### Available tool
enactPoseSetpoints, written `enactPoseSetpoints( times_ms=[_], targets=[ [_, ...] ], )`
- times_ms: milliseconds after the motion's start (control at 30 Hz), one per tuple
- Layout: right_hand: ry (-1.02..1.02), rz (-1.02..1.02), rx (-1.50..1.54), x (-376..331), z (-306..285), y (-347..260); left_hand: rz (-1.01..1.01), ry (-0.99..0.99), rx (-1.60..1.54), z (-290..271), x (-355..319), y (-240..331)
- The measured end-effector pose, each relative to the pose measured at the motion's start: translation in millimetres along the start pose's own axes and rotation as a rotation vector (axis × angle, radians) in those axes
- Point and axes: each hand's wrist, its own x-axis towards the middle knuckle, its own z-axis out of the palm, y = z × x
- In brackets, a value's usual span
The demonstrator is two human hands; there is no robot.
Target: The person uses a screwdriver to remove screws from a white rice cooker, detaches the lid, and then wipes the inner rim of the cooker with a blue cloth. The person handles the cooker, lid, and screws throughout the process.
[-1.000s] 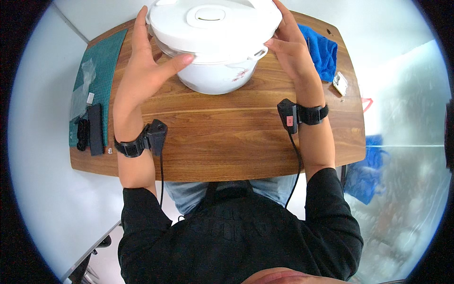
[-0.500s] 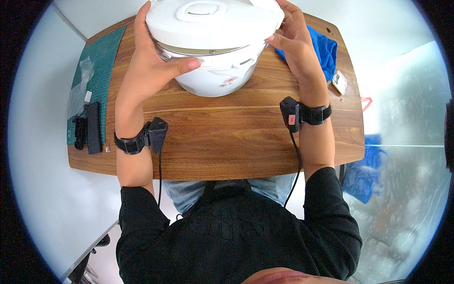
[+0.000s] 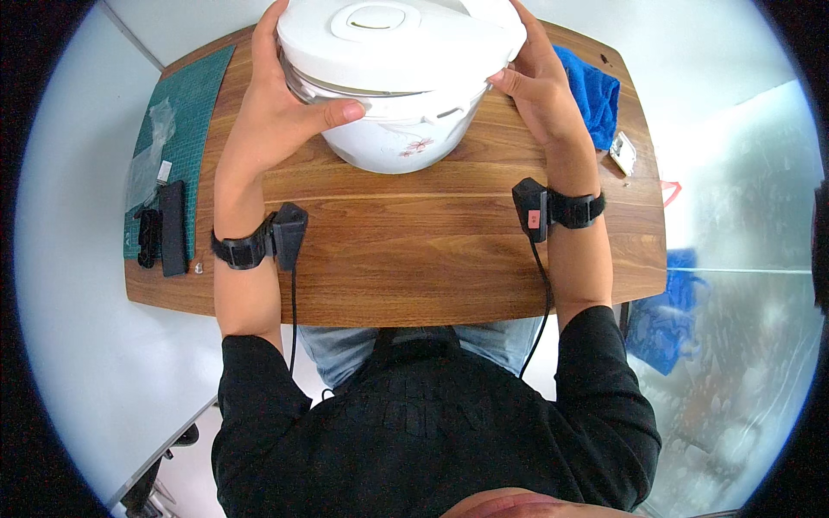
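A white rice cooker (image 3: 393,138) with a small pink flower print stands at the far middle of the table. Its white lid (image 3: 363,52) sits slightly ajar and tilted, with a narrow gap along the front left. My left hand (image 3: 289,112) grips the cooker's left side, thumb along the front rim and fingers up by the lid's edge. On the right, my right hand (image 3: 535,78) clasps the lid and upper body, its thumb at the front; its other fingers are partly hidden behind. The cooker's far side runs out of view.
The wooden table (image 3: 414,250) has a green cutting mat (image 3: 194,112) at left, bearing a clear plastic bag (image 3: 151,164) and a black bar-shaped object (image 3: 173,229). A blue cloth (image 3: 591,95) and a small white item (image 3: 623,154) lie at right. Cables hang from both wrist straps.
The lid has come down a little on its right side, and the front gap has narrowed there. Both hands stay on the cooker. The view has shifted slightly.
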Motion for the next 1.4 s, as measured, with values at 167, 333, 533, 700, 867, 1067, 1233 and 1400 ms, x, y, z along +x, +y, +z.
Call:
enactPoseSetpoints(
  times_ms=[167,333,533,700,867,1067,1233,1400],
  targets=[
    [-0.017,-0.125,0.001,3,3,0,-0.026,0.015,-0.105,-1,3,-4],
    [0.053,-0.132,-0.125,-5,16,-16,0.043,0.043,-0.095,0,4,-6],
    [0.042,-0.192,-0.251,-11,14,-22,0.047,0.052,-0.152,-3,4,0],
    [0.044,-0.416,-0.524,-13,24,-36,0.120,0.043,-0.164,-16,-1,5],
    [0.107,-0.502,-0.724,-2,50,-49,0.157,0.142,-0.293,-39,-4,25],
    [-0.001,-0.483,-0.656,28,125,-83,-0.026,0.251,-0.323,-99,-43,38],
    [0.007,-0.728,-0.885,51,194,-79,-0.264,0.275,-0.210,-165,-92,25],
    [0.007,-0.567,-0.964,72,243,-15,-0.536,0.333,-0.080,-196,-127,24]
  ],
)
